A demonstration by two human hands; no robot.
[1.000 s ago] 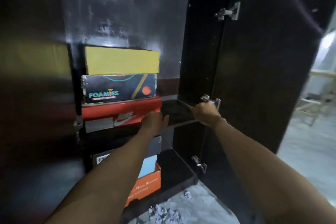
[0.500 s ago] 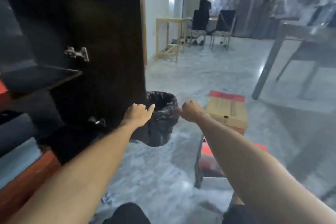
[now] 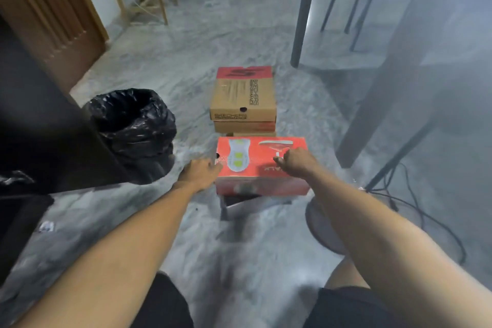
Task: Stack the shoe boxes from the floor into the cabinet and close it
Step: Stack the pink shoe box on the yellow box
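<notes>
1. I am now reaching for the red shoe box (image 3: 262,165), which is sitting on top of something low on the floor (image 3: 165,66), directly under my two hands; half a second ago both hands were hanging in the air, curled and short of any box.
2. My left hand (image 3: 198,172) is arriving at the box's left end, fingers touching its corner, not yet wrapped round it.
3. My right hand (image 3: 295,161) is lying over the lid's right part, fingers loosely bent and pinching nothing that I can see.
4. Just beyond my hands, the tan shoe box (image 3: 243,97) is waiting on top of another stack.
5. Left of my left hand, the bin with a black bag (image 3: 133,125) is standing beside the dark cabinet door (image 3: 45,125).
6. One second ago I was facing the shelves with boxes stacked, so I judge another fetch is beginning; lifting and closing are still ahead.
</notes>
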